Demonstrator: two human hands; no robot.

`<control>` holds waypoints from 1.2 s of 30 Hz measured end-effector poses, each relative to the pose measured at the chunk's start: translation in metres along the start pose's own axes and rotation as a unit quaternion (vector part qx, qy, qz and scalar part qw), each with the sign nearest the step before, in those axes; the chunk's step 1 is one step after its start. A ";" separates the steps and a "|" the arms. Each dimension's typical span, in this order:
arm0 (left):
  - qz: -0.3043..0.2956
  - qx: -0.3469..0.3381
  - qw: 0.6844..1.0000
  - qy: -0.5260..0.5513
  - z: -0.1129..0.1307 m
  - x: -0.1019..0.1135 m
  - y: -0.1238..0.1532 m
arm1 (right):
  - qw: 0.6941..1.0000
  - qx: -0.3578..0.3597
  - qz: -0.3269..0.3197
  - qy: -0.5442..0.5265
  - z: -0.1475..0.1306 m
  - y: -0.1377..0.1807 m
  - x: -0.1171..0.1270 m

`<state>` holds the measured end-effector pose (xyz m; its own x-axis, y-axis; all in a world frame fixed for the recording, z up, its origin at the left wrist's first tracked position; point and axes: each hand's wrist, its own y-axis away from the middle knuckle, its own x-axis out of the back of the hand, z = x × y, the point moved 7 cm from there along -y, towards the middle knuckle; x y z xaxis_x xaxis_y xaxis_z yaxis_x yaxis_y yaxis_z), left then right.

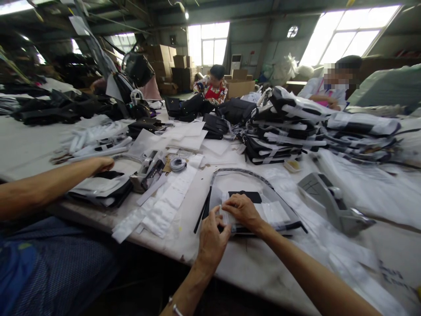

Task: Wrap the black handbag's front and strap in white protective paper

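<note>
Both hands work a clear plastic sleeve [263, 213] over a black flat piece [245, 196] at the table edge [230, 259]. Left hand [210, 239] pinches the sleeve's near corner, fingers curled. Right hand [241, 210] lies flat, pressing. Best: hold the corner taut, smooth outward, avoid creasing.
</note>
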<state>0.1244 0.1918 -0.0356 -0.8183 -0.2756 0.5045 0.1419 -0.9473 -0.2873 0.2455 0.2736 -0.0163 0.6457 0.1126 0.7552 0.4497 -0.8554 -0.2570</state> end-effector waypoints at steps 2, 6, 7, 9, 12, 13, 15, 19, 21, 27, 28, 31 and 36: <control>0.007 0.007 1.000 -0.024 -0.001 -0.002 -0.002 | 1.000 -0.006 0.003 0.009 0.002 0.000 -0.001; 0.029 -0.018 0.996 -0.078 0.004 -0.004 -0.002 | 0.999 -0.023 0.011 0.029 0.006 -0.001 -0.001; 0.040 -0.034 0.995 -0.086 0.006 -0.003 -0.001 | 0.999 -0.026 0.007 0.034 0.006 -0.001 -0.002; 0.059 -0.062 0.991 -0.098 0.010 -0.001 0.002 | 0.999 -0.031 -0.005 0.040 0.006 -0.001 -0.004; 0.058 -0.076 0.988 -0.123 0.009 -0.001 0.004 | 0.998 -0.036 -0.010 0.046 0.005 -0.001 -0.004; 0.050 -0.078 0.987 -0.130 0.007 -0.003 0.002 | 0.998 -0.039 -0.008 0.049 0.005 0.000 -0.003; 0.035 -0.082 0.986 -0.138 0.005 -0.004 -0.001 | 0.998 -0.044 -0.004 0.054 0.005 0.000 -0.003; 0.019 -0.125 0.977 -0.174 0.015 -0.005 -0.006 | 0.996 -0.046 -0.006 0.079 0.006 -0.001 -0.005; 0.023 -0.185 0.959 -0.214 0.031 -0.005 -0.001 | 0.995 -0.046 -0.012 0.090 0.007 -0.002 -0.006; -0.023 -0.252 0.928 -0.274 0.047 -0.019 0.021 | 0.994 -0.055 0.002 0.092 0.005 -0.003 -0.007; -0.025 -0.249 0.927 -0.280 0.045 -0.020 0.023 | 0.994 -0.057 0.009 0.091 0.004 -0.004 -0.006; -0.016 -0.253 0.923 -0.291 0.042 -0.023 0.027 | 0.993 -0.061 0.044 0.089 -0.001 -0.006 0.004; 0.001 -0.267 0.917 -0.295 0.039 -0.023 0.029 | 0.984 -0.070 0.156 0.056 0.004 0.012 0.078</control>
<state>0.1694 0.1639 -0.0242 -0.3525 -0.4673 0.8108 -0.2795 -0.7743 -0.5678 0.3040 0.2740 0.0373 0.6637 -0.2168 0.7159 0.1450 -0.9016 -0.4075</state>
